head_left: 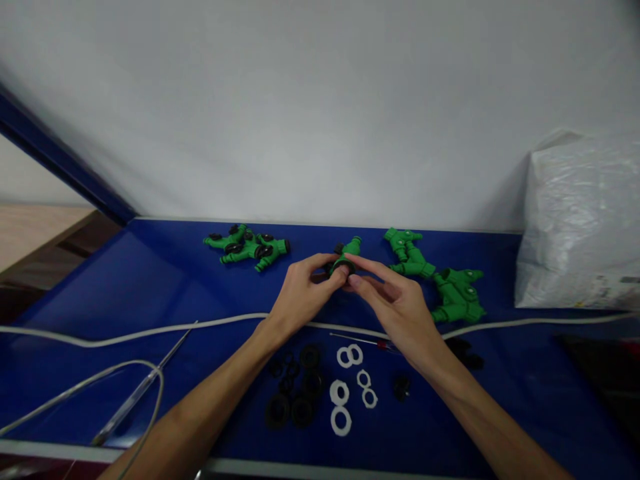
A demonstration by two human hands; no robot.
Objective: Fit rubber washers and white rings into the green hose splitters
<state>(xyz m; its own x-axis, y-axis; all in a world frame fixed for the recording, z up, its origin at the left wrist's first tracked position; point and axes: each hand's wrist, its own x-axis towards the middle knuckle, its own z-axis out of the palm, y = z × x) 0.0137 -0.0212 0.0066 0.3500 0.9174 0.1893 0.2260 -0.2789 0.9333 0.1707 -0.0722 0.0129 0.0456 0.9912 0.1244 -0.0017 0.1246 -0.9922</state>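
Observation:
Both hands meet at the middle of the blue table around a green plastic hose splitter (353,247) with a black ring at its near end. My left hand (311,287) is closed on the splitter, its thumb pressed against the black ring. My right hand (387,293) grips the same piece from the other side, fingertips at the ring. The hands hide much of the splitter. In front of them lie several black rings (278,410) and several white rings (341,421). A thin screwdriver with a red part (383,345) lies beside my right wrist.
Green splitters with black knobs (243,251) lie at back left; bare green splitter bodies (457,293) lie right. A white cable (210,324) crosses the table. A clear-handled screwdriver (131,401) rests front left, small black parts (401,387) front right. A plastic-wrapped package (580,227) stands far right.

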